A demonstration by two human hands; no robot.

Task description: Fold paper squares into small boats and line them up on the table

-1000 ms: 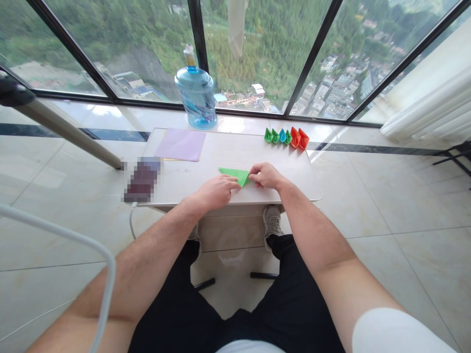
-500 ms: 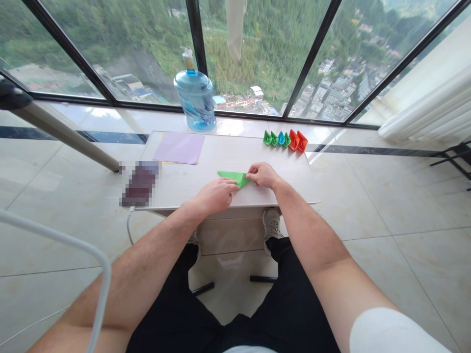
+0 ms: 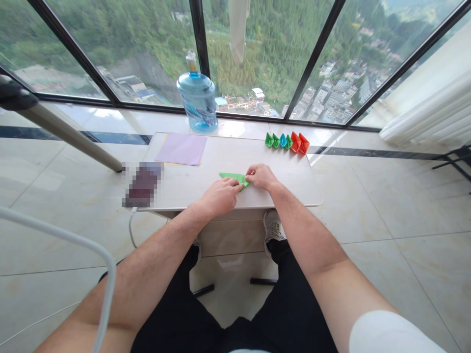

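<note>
A folded green paper (image 3: 231, 176) lies flat on the small pale table (image 3: 184, 184) in front of me. My left hand (image 3: 221, 196) presses down on its near edge with the fingertips. My right hand (image 3: 260, 176) pinches the paper's right corner between thumb and fingers. Both hands rest on the tabletop, close together, and cover the paper's right part.
A lilac paper sheet (image 3: 182, 149) lies at the table's back left, over a yellow one. A row of several small folded paper boats (image 3: 287, 141), green, blue and red, stands at the back right. A blue water jug (image 3: 198, 100) stands by the window. A blurred dark object (image 3: 143, 184) sits at the left edge.
Both hands have drawn closer together over the green paper, and less of the paper shows between them. The view shifted slightly.
</note>
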